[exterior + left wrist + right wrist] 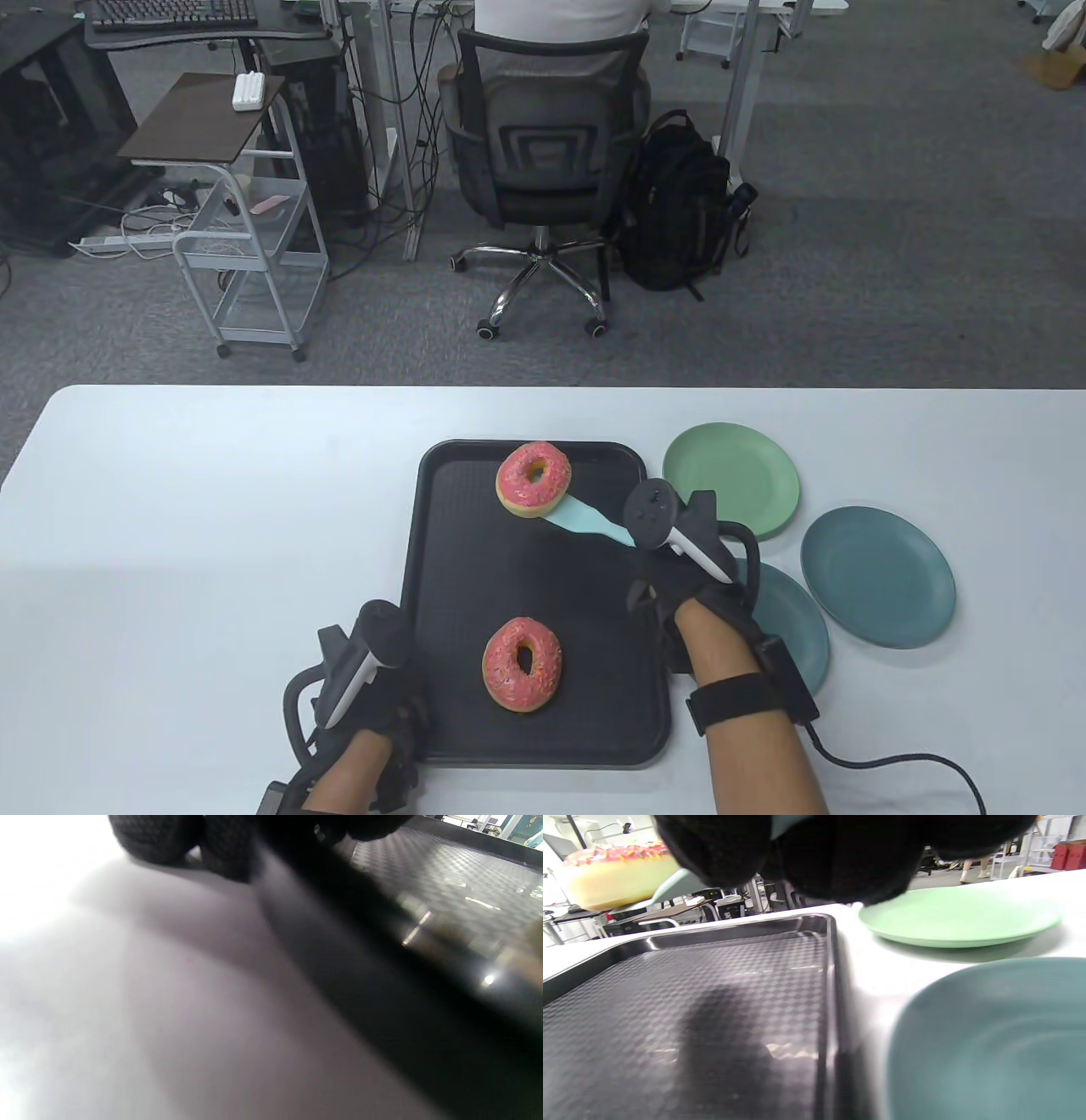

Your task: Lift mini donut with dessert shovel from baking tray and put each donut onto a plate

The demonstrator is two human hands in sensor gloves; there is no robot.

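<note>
Riding high on the dessert shovel (585,518), a pink donut (533,478) over the far edge of the baking tray (450,543) — balanced only, nothing pinning it. Could slide off the blade with any tilt or jerk on the swing toward the green plate (747,484). Well out ahead of the right hand (679,577), fingers curled round the handle. Second donut (522,664) near the tray's near edge. Left hand (373,713) at the near-left corner; finger state unclear.

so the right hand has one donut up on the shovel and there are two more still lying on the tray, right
Not quite: only one donut still lies on the tray, as the table view shows. The right hand does have the other donut up on the shovel.
</note>
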